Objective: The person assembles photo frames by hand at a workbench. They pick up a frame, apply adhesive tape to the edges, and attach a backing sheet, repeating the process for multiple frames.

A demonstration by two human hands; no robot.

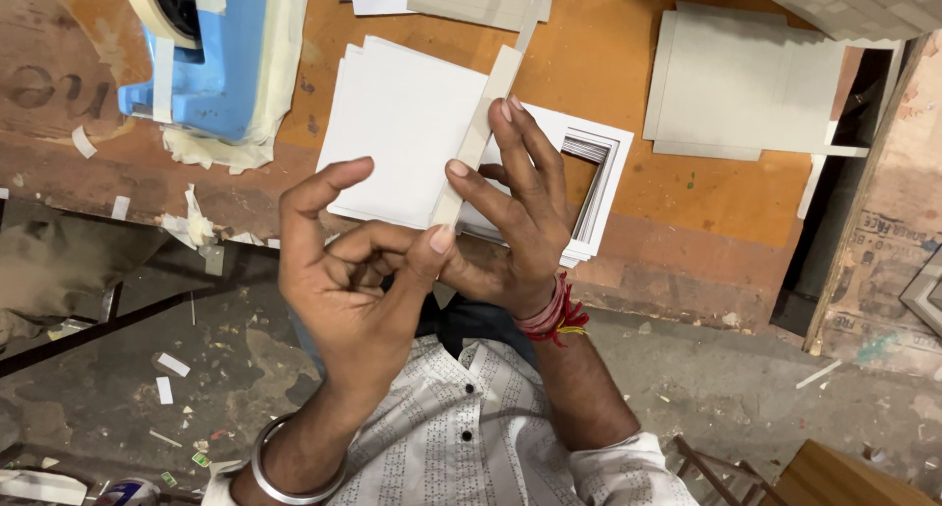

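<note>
Head view: we hold a card strip (478, 133) over the white mats (412, 123) on the tabletop (687, 192). Our right hand (520, 212) has its grip closed on the strip; the left hand (348, 270) pinches its lower end. Loosen either pinch and, we judge, the strip could slip askew.

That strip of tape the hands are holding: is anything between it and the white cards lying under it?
Nothing visible. The tape strip runs between the left hand and the right hand, above the stack of white cards; only the right hand's own fingers lie partly over that stack.
</note>
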